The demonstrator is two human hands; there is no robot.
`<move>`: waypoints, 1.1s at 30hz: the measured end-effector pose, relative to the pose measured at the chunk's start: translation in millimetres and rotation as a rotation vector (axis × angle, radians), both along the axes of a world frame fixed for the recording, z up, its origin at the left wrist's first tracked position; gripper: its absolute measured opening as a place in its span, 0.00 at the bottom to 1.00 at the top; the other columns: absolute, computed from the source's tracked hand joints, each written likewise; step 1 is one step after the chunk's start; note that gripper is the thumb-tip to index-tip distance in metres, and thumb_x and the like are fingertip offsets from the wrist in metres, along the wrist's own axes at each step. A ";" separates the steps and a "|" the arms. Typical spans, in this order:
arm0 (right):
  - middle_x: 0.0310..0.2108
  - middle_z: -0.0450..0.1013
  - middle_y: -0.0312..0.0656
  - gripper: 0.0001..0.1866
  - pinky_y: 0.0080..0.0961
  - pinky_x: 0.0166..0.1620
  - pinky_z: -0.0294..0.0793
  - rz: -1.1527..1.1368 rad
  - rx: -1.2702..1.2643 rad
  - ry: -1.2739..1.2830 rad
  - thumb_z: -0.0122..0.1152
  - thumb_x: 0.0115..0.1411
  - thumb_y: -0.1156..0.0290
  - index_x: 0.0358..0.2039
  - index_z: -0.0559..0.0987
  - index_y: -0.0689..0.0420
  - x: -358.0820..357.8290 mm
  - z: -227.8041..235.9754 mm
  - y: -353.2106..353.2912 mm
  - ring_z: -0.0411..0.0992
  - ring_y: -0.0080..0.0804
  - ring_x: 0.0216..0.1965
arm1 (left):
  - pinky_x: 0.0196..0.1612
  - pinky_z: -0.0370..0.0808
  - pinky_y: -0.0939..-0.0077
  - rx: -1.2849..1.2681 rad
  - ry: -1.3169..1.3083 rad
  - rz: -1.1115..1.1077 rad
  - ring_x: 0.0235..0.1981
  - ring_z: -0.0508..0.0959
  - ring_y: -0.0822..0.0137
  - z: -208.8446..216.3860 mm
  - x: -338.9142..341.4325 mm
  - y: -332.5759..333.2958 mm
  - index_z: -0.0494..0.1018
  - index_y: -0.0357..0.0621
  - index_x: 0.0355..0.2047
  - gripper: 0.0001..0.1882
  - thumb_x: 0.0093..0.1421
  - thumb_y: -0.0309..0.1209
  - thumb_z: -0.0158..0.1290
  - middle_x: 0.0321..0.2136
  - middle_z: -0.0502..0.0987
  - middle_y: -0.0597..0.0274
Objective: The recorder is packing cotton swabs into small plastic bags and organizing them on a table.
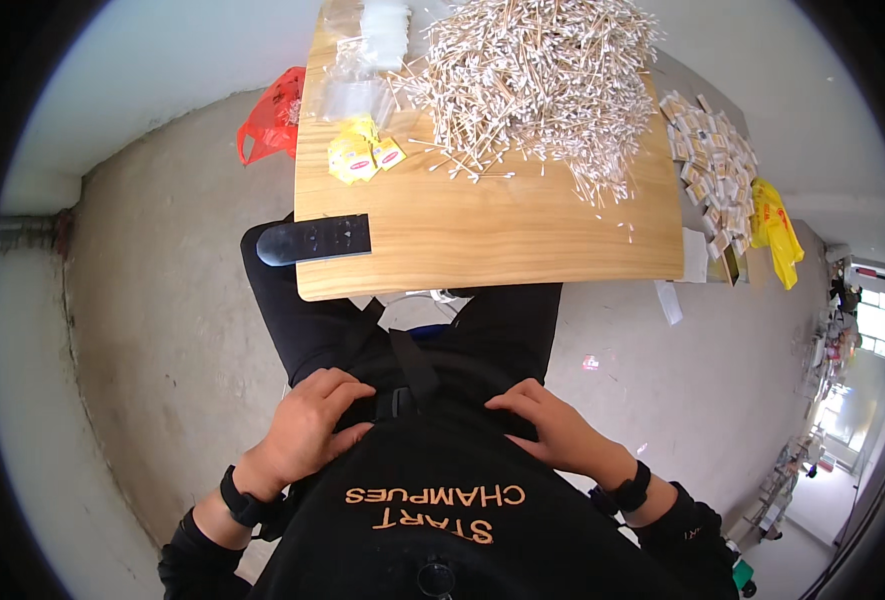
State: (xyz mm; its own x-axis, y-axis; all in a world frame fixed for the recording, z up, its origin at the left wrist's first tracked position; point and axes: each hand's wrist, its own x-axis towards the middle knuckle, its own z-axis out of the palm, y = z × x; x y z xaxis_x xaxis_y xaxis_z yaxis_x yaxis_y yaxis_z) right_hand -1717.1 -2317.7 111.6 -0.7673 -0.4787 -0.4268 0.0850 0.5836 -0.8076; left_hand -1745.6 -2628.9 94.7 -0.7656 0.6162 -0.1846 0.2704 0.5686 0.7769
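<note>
My left hand (317, 420) rests against the front of my black sweatshirt (412, 540), close to a dark strap with a buckle (399, 402). Its fingers are bent, with a gap between them and the thumb. On the other side of my waist, my right hand (552, 428) touches the same sweatshirt, thumb and fingers apart. Neither hand shows a thing held in it. Beyond my knees stands a wooden table (522, 240) bearing a large heap of cotton swabs (542, 90). Small yellow packets (357, 152) and clear plastic bags (354, 100) lie to the heap's left.
A dark flat strip (317, 240) juts over the table's near left edge. Left of the table hangs a red plastic bag (274, 115). To its right are many small boxes (712, 165) in a pile and a yellow plastic bag (777, 235).
</note>
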 end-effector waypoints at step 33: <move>0.38 0.67 0.41 0.21 0.22 0.44 0.70 -0.870 -0.016 -0.321 0.62 0.51 0.77 0.45 0.67 0.60 166.4 -76.7 33.3 0.69 0.30 0.43 | 0.44 0.69 0.76 0.139 -0.958 1.029 0.33 0.73 0.66 -119.2 214.3 -96.2 0.65 0.38 0.34 0.09 0.57 0.30 0.49 0.32 0.70 0.61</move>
State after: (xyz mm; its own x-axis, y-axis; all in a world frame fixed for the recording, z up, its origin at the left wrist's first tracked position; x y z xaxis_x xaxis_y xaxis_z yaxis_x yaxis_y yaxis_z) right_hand -1550.8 -2284.3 34.9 -0.7052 0.2024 -0.6795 0.7090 0.1981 -0.6768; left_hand -1531.2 -2725.1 -24.5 -0.4918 -0.0773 -0.8673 -0.8698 0.0899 0.4852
